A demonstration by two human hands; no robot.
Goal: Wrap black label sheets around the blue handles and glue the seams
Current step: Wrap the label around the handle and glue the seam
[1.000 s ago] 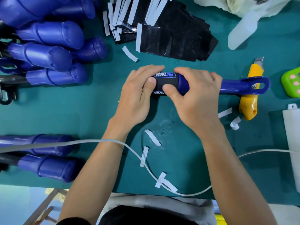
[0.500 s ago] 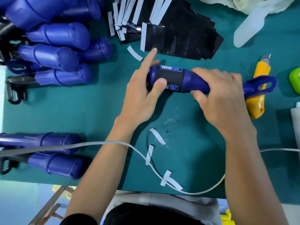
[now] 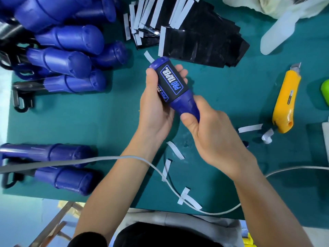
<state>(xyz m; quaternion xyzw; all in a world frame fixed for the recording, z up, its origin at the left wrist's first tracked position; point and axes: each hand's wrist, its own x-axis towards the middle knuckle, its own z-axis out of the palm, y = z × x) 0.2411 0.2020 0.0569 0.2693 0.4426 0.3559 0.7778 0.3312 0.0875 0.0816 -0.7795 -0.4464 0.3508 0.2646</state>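
Smooth blue handle (image 3: 185, 106), glossy black label (image 3: 171, 82) wrapped round it. My left hand (image 3: 154, 111) gripped the labelled end, my right hand (image 3: 213, 139) clutched the neck, butt towards eleven o'clock.

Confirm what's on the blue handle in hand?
A black PRO TAPER label wraps the blue handle, gripped by the left hand and right hand. No seam shows; the left palm covers its other side.
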